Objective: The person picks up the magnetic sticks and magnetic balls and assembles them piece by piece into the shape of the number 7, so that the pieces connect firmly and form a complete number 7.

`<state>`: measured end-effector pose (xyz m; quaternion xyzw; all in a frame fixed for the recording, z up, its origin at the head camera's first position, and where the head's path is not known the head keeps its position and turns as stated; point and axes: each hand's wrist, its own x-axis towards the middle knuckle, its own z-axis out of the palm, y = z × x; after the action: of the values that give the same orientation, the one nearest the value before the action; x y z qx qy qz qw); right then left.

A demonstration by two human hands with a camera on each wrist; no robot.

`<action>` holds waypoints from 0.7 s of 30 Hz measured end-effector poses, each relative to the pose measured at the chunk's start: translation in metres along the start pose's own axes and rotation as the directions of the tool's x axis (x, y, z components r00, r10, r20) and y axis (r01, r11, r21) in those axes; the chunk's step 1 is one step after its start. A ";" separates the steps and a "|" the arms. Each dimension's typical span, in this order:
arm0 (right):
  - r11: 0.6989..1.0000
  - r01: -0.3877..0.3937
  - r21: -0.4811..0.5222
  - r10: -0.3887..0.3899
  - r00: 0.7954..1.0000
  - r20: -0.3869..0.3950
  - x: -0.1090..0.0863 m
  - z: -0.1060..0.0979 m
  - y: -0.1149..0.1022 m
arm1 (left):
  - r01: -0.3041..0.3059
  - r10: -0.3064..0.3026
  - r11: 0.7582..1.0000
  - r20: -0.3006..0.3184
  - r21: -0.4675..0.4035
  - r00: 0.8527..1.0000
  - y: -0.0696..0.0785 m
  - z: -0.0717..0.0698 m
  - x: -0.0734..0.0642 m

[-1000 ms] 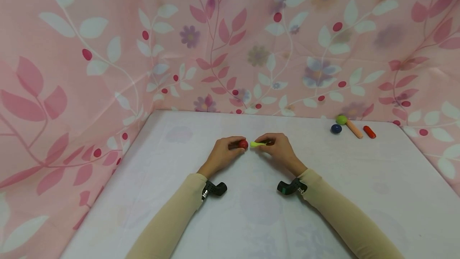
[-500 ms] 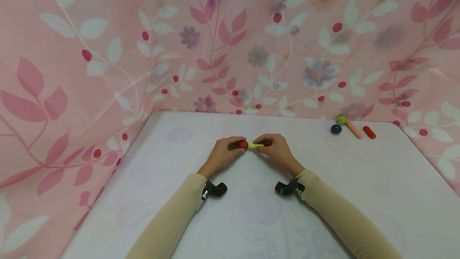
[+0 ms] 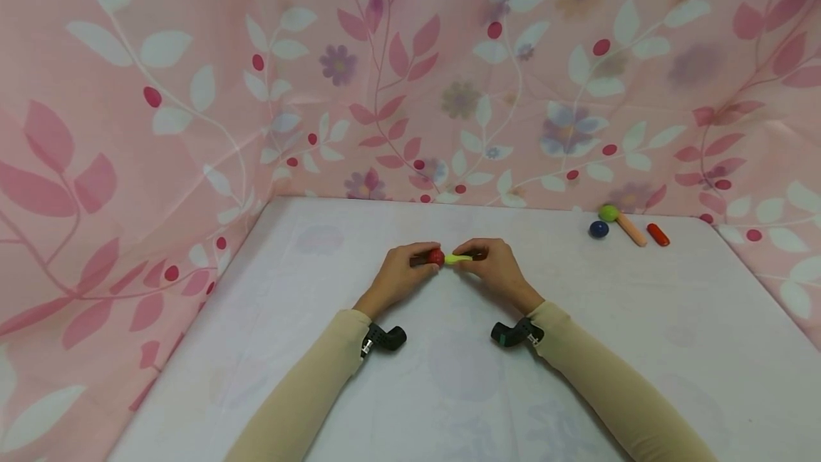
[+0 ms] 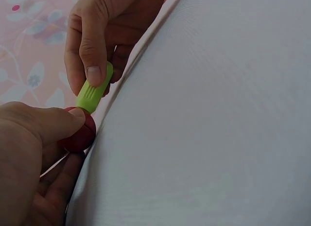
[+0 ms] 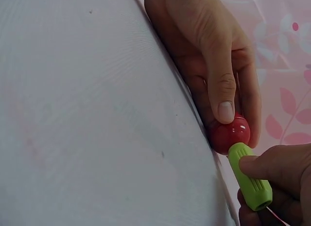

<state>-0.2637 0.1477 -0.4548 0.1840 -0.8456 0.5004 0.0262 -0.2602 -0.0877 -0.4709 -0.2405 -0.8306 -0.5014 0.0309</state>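
At the middle of the table, my left hand [image 3: 396, 273] pinches a glossy red ball [image 3: 436, 257] between thumb and fingers. Facing it, my right hand [image 3: 499, 268] pinches a lime-green, grooved handle [image 3: 457, 259]. In the left wrist view, one end of the green handle [image 4: 91, 95] meets the red ball [image 4: 81, 133] close to the left thumb. Seen from the right wrist, the handle [image 5: 250, 178] lines up with the ball [image 5: 230, 134], and its other end has a small hole. Fingers partly hide both pieces.
Toward the back right of the white-covered table [image 3: 577, 348] lie a green ball [image 3: 608, 213] beside an orange stick [image 3: 631, 229], a dark blue ball [image 3: 599, 229] and a red stick [image 3: 658, 234]. A pink floral cloth [image 3: 410, 77] hangs behind the table's far edge.
My right hand has moved slightly left, bringing the green handle from a small gap up against the red ball. My left hand has stayed nearly still, keeping its grip.
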 end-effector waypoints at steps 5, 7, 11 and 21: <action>1.000 -0.003 0.002 0.003 1.000 0.016 0.001 -0.001 0.002 | 0.003 -0.003 1.000 -0.007 -0.006 1.000 -0.001 0.001 0.000; 1.000 0.000 0.002 0.000 1.000 0.027 0.002 -0.002 0.003 | 0.009 -0.009 1.000 -0.010 -0.010 1.000 -0.001 0.001 0.000; 1.000 0.018 0.008 -0.019 0.999 0.048 0.001 -0.007 0.003 | 0.014 -0.014 1.000 -0.006 -0.024 1.000 -0.001 0.001 0.001; 1.000 0.023 -0.020 -0.022 0.998 0.066 -0.006 -0.021 0.006 | 0.024 -0.024 1.000 -0.007 -0.016 1.000 -0.001 0.001 0.000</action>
<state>-0.2629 0.1694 -0.4507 0.2095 -0.8491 0.4849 0.0058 -0.2609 -0.0875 -0.4720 -0.2290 -0.8292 -0.5092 0.0261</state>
